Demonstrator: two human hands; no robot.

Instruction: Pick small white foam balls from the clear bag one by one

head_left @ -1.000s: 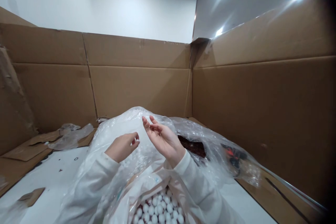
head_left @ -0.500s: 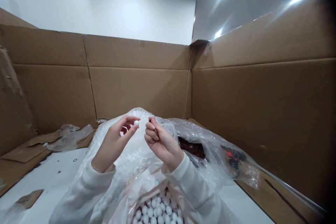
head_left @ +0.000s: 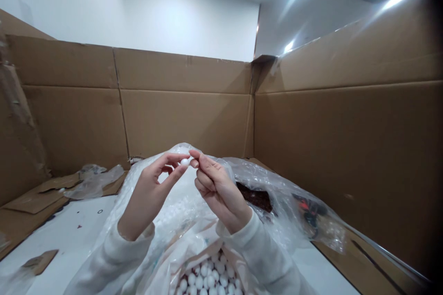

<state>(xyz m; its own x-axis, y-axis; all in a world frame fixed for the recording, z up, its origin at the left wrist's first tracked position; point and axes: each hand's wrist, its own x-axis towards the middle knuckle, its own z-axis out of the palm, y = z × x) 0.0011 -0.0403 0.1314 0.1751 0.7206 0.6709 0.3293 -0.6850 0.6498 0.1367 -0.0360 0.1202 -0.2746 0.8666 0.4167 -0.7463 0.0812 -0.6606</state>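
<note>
Between the thumb and fingertips of my left hand (head_left: 148,193) is a small white ball (head_left: 184,162). Just to its right, my right hand (head_left: 219,186) has its fingers pinched together, close to the ball; anything held in that pinch is too small to make out. Below my wrists, a pale plastic bag (head_left: 180,253) gapes, filled with several similar white balls (head_left: 207,279) that show bits of dark red among them. Behind my hands lies a large clear bag (head_left: 138,179) of white pieces.
On the right, another clear bag (head_left: 290,189) holds dark brown and red-black items. Crumpled plastic (head_left: 100,182) and cardboard scraps lie left on the white surface (head_left: 83,226). Tall cardboard walls (head_left: 187,120) stand behind and to the right.
My right hand's thumb and index finger have moved from a small gap away to right beside the white ball. My left hand still holds the ball.
</note>
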